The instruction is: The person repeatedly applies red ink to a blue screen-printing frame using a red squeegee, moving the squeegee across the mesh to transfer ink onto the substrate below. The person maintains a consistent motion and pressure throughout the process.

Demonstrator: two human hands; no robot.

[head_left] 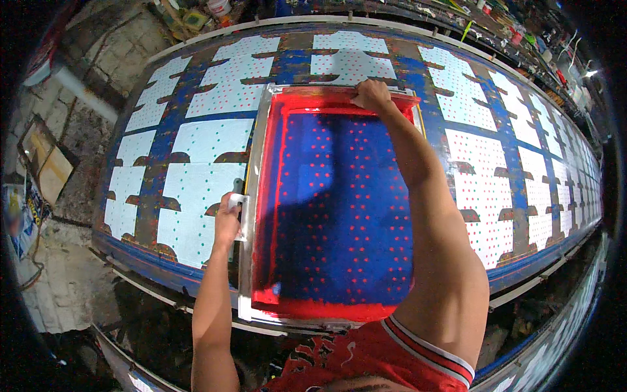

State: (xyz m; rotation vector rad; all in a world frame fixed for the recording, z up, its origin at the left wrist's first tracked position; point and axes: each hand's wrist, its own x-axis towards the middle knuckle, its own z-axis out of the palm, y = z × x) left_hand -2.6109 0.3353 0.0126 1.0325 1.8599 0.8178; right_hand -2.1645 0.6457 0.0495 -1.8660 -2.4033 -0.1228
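Frame (258,163) lay on the table (151,202). Left hand (228,217) grasped its handle (244,227); right hand (373,95) had curled fingers at the far end, hold unclear. Right-side panels (480,196) were dotted red; near-left panels (202,186) green only, red apparently outstanding.

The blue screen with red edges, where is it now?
In the head view, the blue screen is near the middle, over the long table, with the left hand at its left edge and the right hand at its far edge.
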